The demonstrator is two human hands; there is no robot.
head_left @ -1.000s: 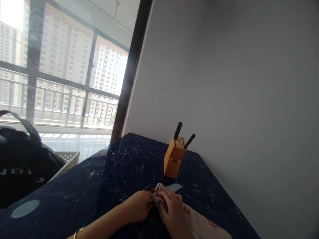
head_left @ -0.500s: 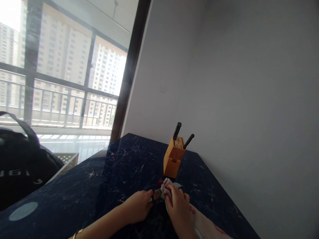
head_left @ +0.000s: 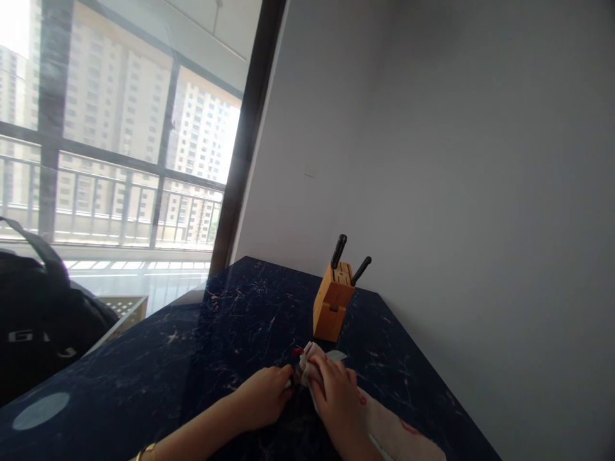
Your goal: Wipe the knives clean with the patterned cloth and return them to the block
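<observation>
My left hand [head_left: 264, 398] is closed around the handle of what looks like a knife [head_left: 296, 376]. Only a short dark stretch of it shows between my fist and the cloth; the rest is hidden. A white cloth with red print [head_left: 394, 430] is bunched up in my right hand [head_left: 336, 397], whose fingers press it around the knife beside my left fist. The cloth's loose end trails to the lower right under my wrist. Just beyond the hands stands a wooden knife block [head_left: 331, 307], with two black-handled knives in it. A small red bit [head_left: 298, 352] shows at the cloth's far edge.
The dark blue marbled table [head_left: 240, 326] runs back to a grey wall [head_left: 456, 192]. Pale patches lie on its surface, one at left [head_left: 41, 411] and one by the block [head_left: 336, 355]. A black bag [head_left: 43, 320] sits at the left, before large windows.
My right hand has slid slightly left with the cloth, closer to my left fist, so less of the knife shows. The whole view has shifted a little.
</observation>
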